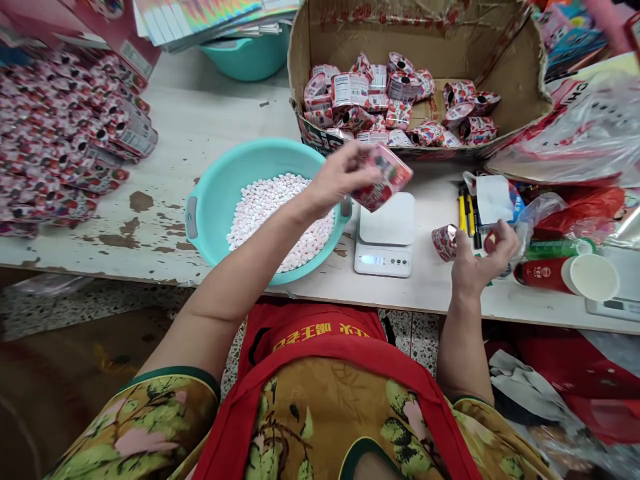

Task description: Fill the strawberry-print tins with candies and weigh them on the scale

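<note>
Your left hand (345,175) reaches out over the blue tub (213,207), with the arm slanting from near left to far right. Its thumb and fingers pinch the left end of a red packet (384,179) (it looks a bit blurry). Your right hand (483,263) points to the far side, with its thumb and fingers spread apart.

The near wall of the brown box (415,33) stands just past the red packet, so room is tight there. The table (180,113) ends just on the near side of the white scale (386,230). A bare strip of table lies between the scale and a small round pack (444,242). To the right of your right hand, a red cup (545,275) and a green bottle (557,249) crowd the space.

The red packet sticks out to the right from your left fingers, up by the far side of the scale. The small round pack sits just left of your right thumb; you can't tell if they touch.
</note>
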A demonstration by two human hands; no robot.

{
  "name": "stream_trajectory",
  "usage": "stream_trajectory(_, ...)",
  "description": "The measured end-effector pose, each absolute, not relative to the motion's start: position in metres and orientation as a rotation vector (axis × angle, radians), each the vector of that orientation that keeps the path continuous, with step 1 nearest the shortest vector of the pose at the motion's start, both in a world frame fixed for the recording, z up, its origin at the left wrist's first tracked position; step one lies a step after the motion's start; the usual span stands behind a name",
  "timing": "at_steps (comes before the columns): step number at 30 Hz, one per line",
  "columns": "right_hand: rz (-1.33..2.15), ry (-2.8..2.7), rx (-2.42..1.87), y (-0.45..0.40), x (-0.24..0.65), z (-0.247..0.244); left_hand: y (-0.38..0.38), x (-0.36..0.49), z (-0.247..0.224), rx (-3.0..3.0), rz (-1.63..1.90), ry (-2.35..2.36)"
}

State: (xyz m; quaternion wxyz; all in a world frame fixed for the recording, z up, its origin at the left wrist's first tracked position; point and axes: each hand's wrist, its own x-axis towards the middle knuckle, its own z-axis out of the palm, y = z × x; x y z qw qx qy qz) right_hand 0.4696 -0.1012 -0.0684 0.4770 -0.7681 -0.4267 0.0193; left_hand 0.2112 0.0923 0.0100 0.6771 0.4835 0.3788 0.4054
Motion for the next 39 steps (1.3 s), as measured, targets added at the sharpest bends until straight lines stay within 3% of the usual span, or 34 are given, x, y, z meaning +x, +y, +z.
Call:
stream_trajectory(3, 0.074, -1.178, -1.708, -0.069, 0.432, -0.035, 0.094, 0.157, 0.018, 0.829, 1.071, 0.967)
stream_trajectory(7, 0.489, -1.346, -1.506, -0.018, 0.372, -0.003, 0.097, 0.109, 0.0, 0.619, 1.122, 1.141)
stream_trajectory(14, 1.254, -1.404, -1.34, 0.049, 0.287, 0.025, 0.09, 0.112, -0.009, 0.737, 1.07, 1.06)
stream_trajectory(18, 1.443, -1.42, -1.31, 0.063, 0.279, 0.022, 0.089, 0.115, -0.01, 0.707, 1.062, 1.062)
stream_trajectory(29, 1.313, -1.257, -1.163, 0.029, 0.302, 0.001, 0.082, 0.111, 0.005, 0.649, 0.922, 0.947)
stream_trajectory(34, 0.993, -1.133, -1.235, 0.007, 0.355, -0.023, 0.086, 0.087, -0.01, 1.272, 0.777, 1.161)
stream_trajectory(39, 0.724, -1.141, -1.646, -0.009, 0.408, -0.064, 0.079, 0.079, -0.018, 2.029, 0.134, 1.411)
